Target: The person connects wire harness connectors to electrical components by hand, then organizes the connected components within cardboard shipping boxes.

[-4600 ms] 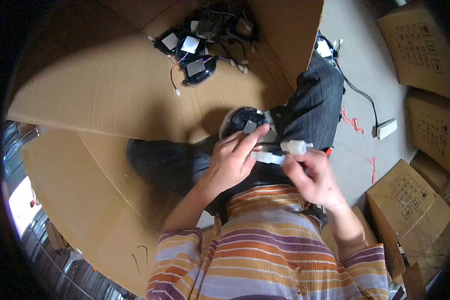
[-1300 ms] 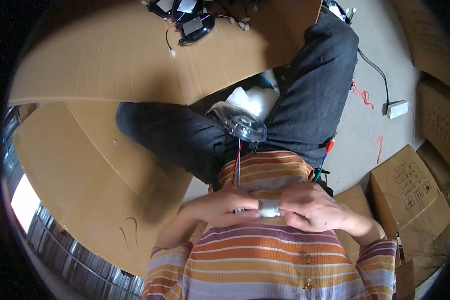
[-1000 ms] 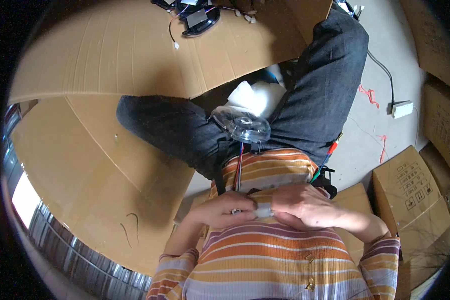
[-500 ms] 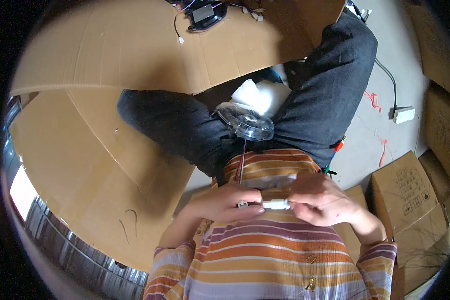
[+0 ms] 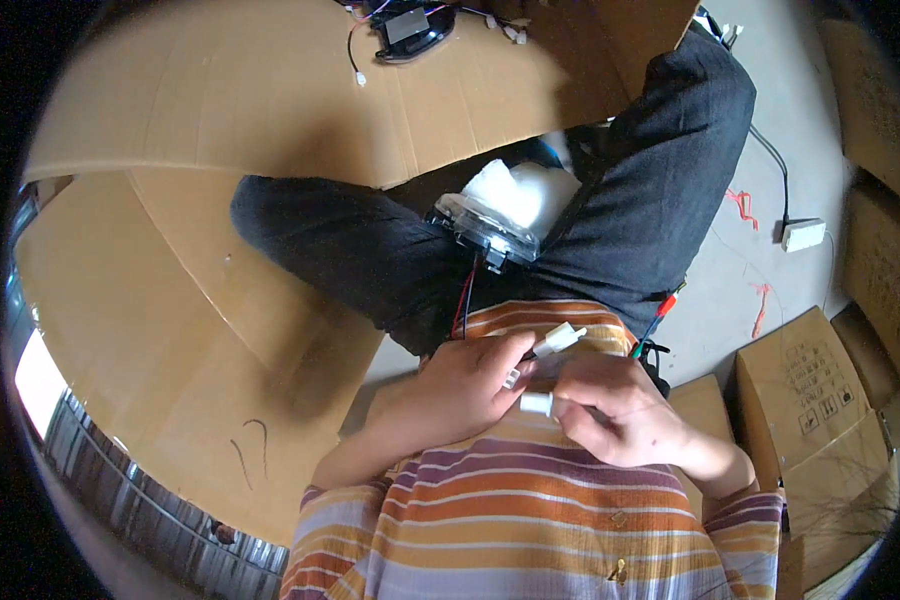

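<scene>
My left hand (image 5: pixel 470 387) is closed around a white plug connector (image 5: pixel 558 339), which points up and to the right past the thumb. A second small white connector (image 5: pixel 511 379) shows at the same fingers. Close by on the right, my right hand (image 5: pixel 618 408) pinches another white connector (image 5: pixel 536 403), apart from the left hand's pieces. Dark and red wires (image 5: pixel 464 300) run from a clear-covered round lamp unit (image 5: pixel 490 232) in my lap down toward the left hand. Wires behind the right hand's connector are hidden by the fingers.
White soft packing (image 5: pixel 520 190) lies bright between my legs. A cardboard sheet (image 5: pixel 220 110) spans ahead, bearing a black wired unit (image 5: pixel 410 35). To the right are a red clip lead (image 5: pixel 668 302), a white adapter (image 5: pixel 803 235) on the floor and cardboard boxes (image 5: pixel 810 385).
The white connectors, in line between my hands before, now sit apart, one angled up in the left hand. My left hand has risen slightly. The lamp unit has tilted.
</scene>
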A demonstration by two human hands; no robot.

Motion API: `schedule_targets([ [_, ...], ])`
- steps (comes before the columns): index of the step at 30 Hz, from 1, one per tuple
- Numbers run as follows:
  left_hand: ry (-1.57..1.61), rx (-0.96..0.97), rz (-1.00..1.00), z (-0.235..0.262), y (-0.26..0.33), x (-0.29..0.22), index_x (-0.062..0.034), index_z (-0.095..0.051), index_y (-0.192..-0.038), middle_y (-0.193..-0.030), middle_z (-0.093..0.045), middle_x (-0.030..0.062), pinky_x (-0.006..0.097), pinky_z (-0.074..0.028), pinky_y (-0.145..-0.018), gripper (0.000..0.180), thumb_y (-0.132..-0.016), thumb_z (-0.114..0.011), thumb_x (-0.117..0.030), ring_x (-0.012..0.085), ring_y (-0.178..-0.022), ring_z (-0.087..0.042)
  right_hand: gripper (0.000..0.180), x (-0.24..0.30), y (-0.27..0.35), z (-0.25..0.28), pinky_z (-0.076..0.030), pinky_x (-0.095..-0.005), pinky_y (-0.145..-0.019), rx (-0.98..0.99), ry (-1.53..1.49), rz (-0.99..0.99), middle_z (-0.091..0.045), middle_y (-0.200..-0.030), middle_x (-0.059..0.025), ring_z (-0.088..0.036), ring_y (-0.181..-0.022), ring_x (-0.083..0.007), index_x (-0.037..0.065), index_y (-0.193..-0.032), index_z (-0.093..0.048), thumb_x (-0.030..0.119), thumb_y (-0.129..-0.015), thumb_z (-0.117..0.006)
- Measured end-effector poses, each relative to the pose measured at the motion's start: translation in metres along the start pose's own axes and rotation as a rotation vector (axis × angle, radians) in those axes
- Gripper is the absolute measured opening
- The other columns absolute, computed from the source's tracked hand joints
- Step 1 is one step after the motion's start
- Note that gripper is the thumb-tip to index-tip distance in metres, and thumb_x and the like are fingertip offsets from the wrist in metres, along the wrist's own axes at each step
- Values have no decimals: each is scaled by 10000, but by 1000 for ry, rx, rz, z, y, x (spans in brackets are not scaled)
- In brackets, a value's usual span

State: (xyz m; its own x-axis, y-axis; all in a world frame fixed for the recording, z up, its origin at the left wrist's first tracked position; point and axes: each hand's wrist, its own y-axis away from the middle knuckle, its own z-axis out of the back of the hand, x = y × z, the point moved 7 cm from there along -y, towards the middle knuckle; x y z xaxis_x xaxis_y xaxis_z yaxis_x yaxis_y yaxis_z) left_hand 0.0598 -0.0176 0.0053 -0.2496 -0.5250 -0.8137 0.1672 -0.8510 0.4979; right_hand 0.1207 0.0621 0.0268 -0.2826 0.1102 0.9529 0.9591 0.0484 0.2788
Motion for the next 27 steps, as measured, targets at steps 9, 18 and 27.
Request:
schedule_targets([
  [9, -333, -262, -178, 4, 1, -9, 24, -447, -949, -803, -555, 123, 326, -447, -608, 338, -637, -535, -71, 244, -718, -559, 57, -3, -8, 0, -411, -370, -543, -146, 185, -67, -512, -660, -135, -511, -617, -298, 21, -674, -484, 65, -647, -507],
  [18, -404, -253, -241, -12, 8, -12, 15, -478, -939, -815, -547, 106, 298, -449, -617, 335, -627, -508, -103, 220, -740, -552, 72, -14, -2, -15, -418, -368, -481, -125, 241, -127, -506, -559, -132, -520, -516, -282, 25, -656, -491, 90, -650, -522],
  [27, -298, -188, -100, -16, 18, -1, -29, -501, -938, -765, -561, 96, 315, -448, -600, 330, -614, -525, -88, 232, -699, -562, 36, -24, -3, -29, -396, -352, -488, -42, 190, -69, -498, -582, -100, -505, -550, -265, 20, -654, -493, 50, -653, -514],
])
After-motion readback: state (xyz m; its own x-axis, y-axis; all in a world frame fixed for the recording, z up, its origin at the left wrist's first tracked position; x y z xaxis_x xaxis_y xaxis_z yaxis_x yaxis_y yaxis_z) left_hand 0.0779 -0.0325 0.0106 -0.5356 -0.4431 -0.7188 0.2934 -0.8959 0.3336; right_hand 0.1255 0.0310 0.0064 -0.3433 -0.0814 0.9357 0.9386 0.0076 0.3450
